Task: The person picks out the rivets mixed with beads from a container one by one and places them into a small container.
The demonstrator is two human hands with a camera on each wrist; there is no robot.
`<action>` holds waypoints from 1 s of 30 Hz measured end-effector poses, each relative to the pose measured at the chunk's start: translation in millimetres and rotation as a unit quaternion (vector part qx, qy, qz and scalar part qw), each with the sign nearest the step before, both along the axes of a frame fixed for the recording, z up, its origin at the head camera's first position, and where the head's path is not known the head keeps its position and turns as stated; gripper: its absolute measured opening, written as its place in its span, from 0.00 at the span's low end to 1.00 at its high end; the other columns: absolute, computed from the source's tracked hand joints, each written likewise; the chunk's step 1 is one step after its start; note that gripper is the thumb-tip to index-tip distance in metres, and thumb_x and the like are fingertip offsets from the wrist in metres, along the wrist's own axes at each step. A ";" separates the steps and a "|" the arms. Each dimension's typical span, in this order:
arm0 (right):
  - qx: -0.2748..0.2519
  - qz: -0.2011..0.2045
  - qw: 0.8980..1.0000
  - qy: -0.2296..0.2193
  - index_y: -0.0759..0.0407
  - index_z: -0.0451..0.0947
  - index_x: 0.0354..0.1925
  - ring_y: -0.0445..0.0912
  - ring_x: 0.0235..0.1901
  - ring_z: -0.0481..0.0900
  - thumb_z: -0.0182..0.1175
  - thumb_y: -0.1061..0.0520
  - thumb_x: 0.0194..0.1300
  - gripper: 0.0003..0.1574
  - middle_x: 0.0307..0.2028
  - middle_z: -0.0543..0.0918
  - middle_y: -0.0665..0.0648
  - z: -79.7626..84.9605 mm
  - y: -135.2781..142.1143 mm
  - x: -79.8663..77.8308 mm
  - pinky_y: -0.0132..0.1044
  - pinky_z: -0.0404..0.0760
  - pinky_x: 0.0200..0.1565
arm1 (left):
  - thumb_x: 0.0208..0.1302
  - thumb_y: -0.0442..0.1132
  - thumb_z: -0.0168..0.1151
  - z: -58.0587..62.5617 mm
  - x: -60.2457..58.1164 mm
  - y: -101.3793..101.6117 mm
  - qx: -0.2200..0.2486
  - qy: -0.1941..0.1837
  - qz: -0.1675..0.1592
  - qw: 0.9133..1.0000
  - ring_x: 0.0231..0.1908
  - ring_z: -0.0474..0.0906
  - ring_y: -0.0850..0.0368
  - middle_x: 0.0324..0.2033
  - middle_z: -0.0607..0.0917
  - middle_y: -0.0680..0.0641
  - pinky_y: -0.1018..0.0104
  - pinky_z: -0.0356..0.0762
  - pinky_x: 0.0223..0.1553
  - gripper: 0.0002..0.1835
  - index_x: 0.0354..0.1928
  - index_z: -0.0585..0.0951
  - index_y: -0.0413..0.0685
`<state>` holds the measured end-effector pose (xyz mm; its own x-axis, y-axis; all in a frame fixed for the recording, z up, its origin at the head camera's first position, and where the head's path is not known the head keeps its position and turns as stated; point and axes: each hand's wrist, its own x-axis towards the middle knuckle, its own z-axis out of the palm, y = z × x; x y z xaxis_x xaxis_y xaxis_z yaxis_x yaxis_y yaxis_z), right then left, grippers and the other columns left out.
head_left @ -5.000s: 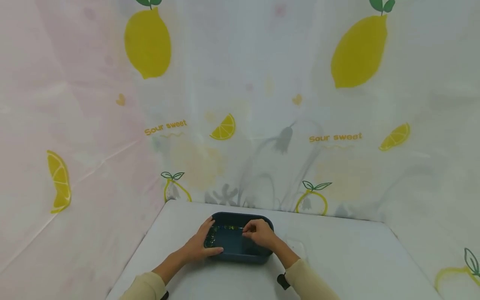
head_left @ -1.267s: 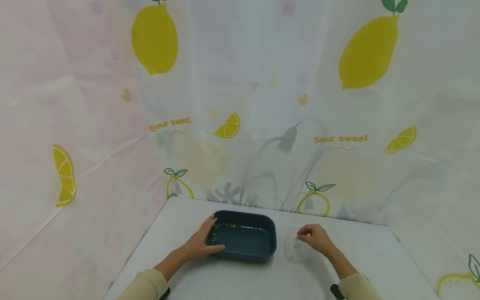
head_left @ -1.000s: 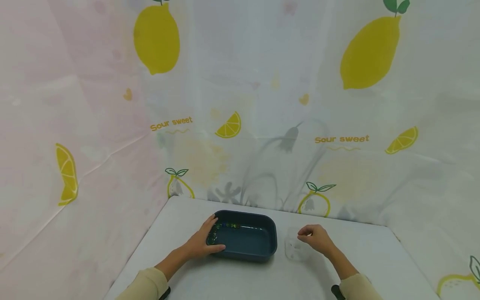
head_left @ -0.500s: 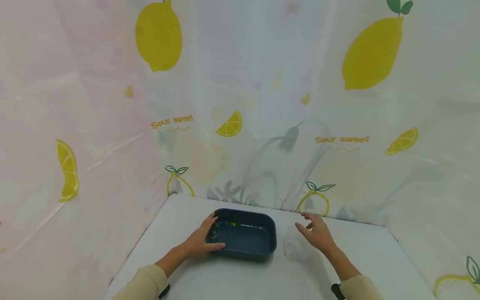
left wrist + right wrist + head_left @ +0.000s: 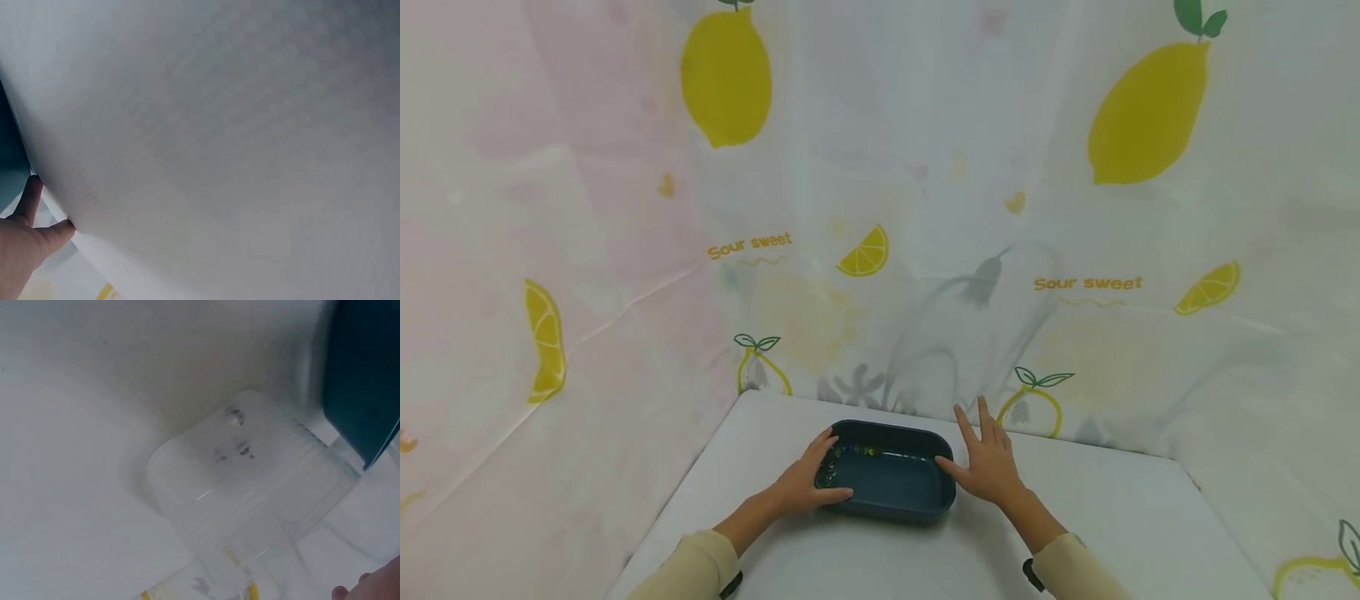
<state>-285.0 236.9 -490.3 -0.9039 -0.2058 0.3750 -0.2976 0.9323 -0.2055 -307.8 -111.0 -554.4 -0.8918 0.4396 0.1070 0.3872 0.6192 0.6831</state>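
A dark blue rectangular dish (image 5: 891,483) sits on the white table. My left hand (image 5: 797,487) holds its left end, thumb over the near side and fingers at the far corner. Inside, several small green and yellow glass marbles (image 5: 868,451) line the far and left walls. My right hand (image 5: 988,468) is spread at the dish's right rim, thumb by the rim and fingers pointing away, holding nothing. A clear plastic box (image 5: 250,481) shows in the right wrist view beside the dish, with a few small glassy pieces (image 5: 235,418) in it; my right hand mostly hides it in the head view.
The white table (image 5: 1120,508) extends to both sides of the dish and toward me. A lemon-printed curtain (image 5: 895,192) rises directly behind its far edge and along the left side.
Five seconds ago my right fingers were inside the dish; then they were pinched above the clear box. Now they have spread and moved left to the dish's right rim. My left hand stays put.
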 end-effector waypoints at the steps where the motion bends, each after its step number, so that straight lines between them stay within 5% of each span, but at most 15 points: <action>1: 0.001 0.004 1.000 0.002 0.51 0.53 0.77 0.71 0.68 0.59 0.65 0.32 0.58 0.58 0.77 0.43 0.70 -0.7 -3.0 -1.1 0.71 0.60 0.62 | 0.56 0.65 0.67 -0.4 0.2 0.0 0.000 -0.001 0.000 1.000 0.74 0.56 0.37 0.78 0.49 0.43 0.34 0.61 0.65 0.55 0.78 0.52 0.48; 14: 0.021 0.031 0.999 0.001 0.50 0.53 0.77 0.69 0.66 0.63 0.64 0.29 0.58 0.59 0.76 0.42 0.71 -29.9 -28.0 -11.0 0.67 0.62 0.63 | 0.57 0.64 0.67 -1.9 3.0 -1.0 0.010 -0.004 -0.009 1.000 0.73 0.57 0.36 0.78 0.48 0.42 0.32 0.62 0.64 0.55 0.77 0.52 0.46; 30: 0.056 0.049 0.997 -0.005 0.47 0.51 0.78 0.65 0.72 0.56 0.57 0.24 0.60 0.58 0.78 0.46 0.66 -33.4 -56.1 -18.2 0.67 0.58 0.66 | 0.57 0.65 0.67 -1.5 -0.1 -1.9 0.007 0.001 -0.004 1.000 0.72 0.59 0.36 0.78 0.48 0.44 0.31 0.63 0.62 0.55 0.78 0.52 0.48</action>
<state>-303.2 180.8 -523.7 -0.8806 -0.3338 0.3363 -0.3874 0.9159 -0.1053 -307.9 -112.9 -555.9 -0.8876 0.4458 0.1158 0.3944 0.6055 0.6912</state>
